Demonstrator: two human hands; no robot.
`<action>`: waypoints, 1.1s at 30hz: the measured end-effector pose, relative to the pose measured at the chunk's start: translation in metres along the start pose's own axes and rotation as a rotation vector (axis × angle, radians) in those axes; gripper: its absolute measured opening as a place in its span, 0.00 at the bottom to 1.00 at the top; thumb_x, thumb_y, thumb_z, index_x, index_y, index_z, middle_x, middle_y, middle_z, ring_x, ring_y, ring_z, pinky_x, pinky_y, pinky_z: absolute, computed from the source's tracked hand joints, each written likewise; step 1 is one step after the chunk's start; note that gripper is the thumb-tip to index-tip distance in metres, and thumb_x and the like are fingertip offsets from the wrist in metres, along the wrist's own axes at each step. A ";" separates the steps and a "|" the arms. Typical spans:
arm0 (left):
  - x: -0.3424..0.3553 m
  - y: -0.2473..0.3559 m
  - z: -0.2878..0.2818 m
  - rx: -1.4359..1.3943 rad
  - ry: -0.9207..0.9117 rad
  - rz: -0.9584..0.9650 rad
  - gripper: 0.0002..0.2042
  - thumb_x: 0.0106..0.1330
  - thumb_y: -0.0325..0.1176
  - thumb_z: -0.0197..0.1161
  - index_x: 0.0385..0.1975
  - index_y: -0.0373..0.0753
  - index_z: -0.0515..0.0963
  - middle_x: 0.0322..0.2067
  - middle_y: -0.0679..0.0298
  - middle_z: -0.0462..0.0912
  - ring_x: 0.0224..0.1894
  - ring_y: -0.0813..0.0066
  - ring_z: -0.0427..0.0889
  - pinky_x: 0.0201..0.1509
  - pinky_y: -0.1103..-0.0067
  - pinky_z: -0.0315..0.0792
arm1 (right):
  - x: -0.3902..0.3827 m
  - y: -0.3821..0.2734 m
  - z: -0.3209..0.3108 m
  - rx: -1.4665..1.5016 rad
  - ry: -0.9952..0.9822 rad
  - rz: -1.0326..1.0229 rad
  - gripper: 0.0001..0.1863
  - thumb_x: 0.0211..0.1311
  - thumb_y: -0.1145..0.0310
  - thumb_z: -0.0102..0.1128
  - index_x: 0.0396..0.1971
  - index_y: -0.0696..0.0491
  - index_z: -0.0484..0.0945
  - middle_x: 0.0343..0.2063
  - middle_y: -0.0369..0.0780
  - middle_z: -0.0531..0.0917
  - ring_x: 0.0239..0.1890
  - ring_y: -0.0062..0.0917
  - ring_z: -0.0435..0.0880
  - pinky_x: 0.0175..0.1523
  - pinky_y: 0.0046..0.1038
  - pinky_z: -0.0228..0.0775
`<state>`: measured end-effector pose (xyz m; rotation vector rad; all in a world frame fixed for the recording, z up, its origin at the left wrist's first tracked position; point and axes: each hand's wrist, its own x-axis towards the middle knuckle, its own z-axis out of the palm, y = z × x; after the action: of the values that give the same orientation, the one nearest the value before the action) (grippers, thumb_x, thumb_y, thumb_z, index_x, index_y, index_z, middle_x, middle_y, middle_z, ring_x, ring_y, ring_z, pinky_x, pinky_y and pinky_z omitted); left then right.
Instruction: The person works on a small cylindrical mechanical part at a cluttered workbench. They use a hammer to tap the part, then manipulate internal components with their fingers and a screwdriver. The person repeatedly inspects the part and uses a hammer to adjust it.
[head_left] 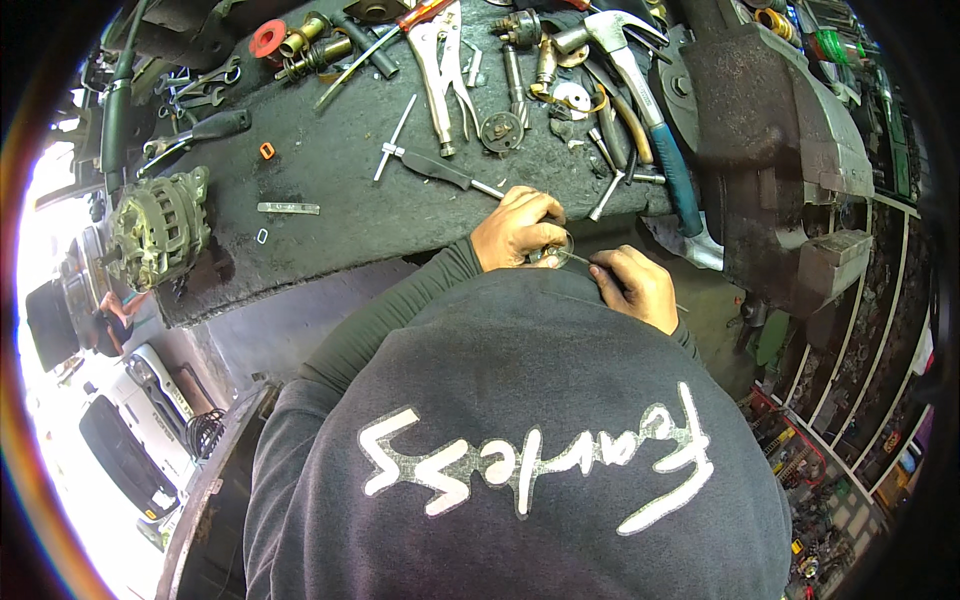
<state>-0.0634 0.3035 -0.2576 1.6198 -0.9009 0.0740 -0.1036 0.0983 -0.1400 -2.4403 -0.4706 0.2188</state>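
Note:
My left hand [520, 228] is at the bench's front edge, its fingers closed round a small metal part [548, 256] that they mostly hide. A thin curved wire or ring edge shows beside it. To the right, my right hand [637, 285] pinches a thin metal rod or wire [575, 257], whose far end points at the small part. Whether the two touch, I cannot tell. Just beyond my left hand lies a dark-handled tool [437, 168] with a metal shaft. A small socket wrench [606, 197] rests near the edge between my hands.
The dark workbench [330, 150] holds locking pliers [432, 85], a screwdriver [370, 58], a claw hammer [650, 110] and several metal parts. An alternator [160, 228] sits at the left corner. A large bench vise [765, 130] stands at the right. White rails [850, 310] run beyond it.

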 end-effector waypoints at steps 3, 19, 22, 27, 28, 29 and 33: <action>0.001 0.002 -0.001 0.006 0.000 0.004 0.19 0.59 0.51 0.63 0.36 0.41 0.75 0.38 0.55 0.74 0.43 0.54 0.73 0.51 0.61 0.63 | -0.001 0.003 0.004 -0.017 -0.009 -0.014 0.07 0.52 0.74 0.65 0.32 0.54 0.79 0.26 0.40 0.79 0.27 0.34 0.81 0.32 0.31 0.73; 0.002 0.002 0.000 0.031 0.008 -0.010 0.16 0.55 0.48 0.66 0.35 0.44 0.75 0.37 0.58 0.75 0.44 0.59 0.74 0.52 0.64 0.63 | 0.000 0.016 0.015 0.225 -0.032 0.059 0.05 0.54 0.77 0.63 0.31 0.58 0.79 0.27 0.42 0.81 0.29 0.32 0.82 0.35 0.28 0.73; 0.002 0.004 0.000 0.024 0.023 -0.030 0.16 0.55 0.48 0.66 0.34 0.44 0.76 0.38 0.58 0.75 0.43 0.59 0.73 0.52 0.65 0.63 | -0.002 0.020 0.021 0.336 -0.046 0.175 0.05 0.55 0.77 0.63 0.30 0.60 0.78 0.27 0.43 0.81 0.30 0.28 0.82 0.36 0.26 0.72; 0.001 0.003 0.001 0.027 0.010 -0.035 0.16 0.55 0.49 0.66 0.34 0.43 0.76 0.37 0.58 0.74 0.43 0.58 0.73 0.52 0.65 0.63 | -0.001 0.025 0.024 0.419 -0.073 0.228 0.05 0.54 0.76 0.64 0.28 0.61 0.77 0.24 0.42 0.80 0.28 0.24 0.80 0.35 0.25 0.71; 0.002 0.003 0.001 0.026 0.012 -0.034 0.16 0.55 0.49 0.66 0.33 0.43 0.76 0.37 0.58 0.74 0.43 0.58 0.73 0.52 0.65 0.63 | 0.000 0.026 0.024 0.432 -0.070 0.223 0.05 0.54 0.76 0.65 0.28 0.61 0.77 0.24 0.42 0.80 0.28 0.23 0.80 0.35 0.25 0.71; 0.002 0.002 0.001 0.027 0.012 -0.035 0.16 0.54 0.48 0.66 0.33 0.43 0.76 0.37 0.58 0.74 0.43 0.58 0.73 0.52 0.65 0.63 | 0.001 0.027 0.024 0.427 -0.072 0.219 0.06 0.54 0.77 0.65 0.27 0.61 0.76 0.23 0.42 0.80 0.27 0.23 0.79 0.34 0.25 0.70; 0.003 0.003 0.001 0.031 0.006 -0.033 0.15 0.54 0.45 0.67 0.33 0.43 0.76 0.37 0.58 0.75 0.43 0.58 0.73 0.51 0.65 0.64 | 0.003 0.032 0.025 0.431 -0.071 0.187 0.07 0.54 0.77 0.65 0.25 0.61 0.75 0.21 0.41 0.78 0.25 0.21 0.76 0.31 0.24 0.68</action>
<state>-0.0635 0.3013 -0.2541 1.6620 -0.8720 0.0703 -0.0985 0.0903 -0.1795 -2.0554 -0.1970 0.4398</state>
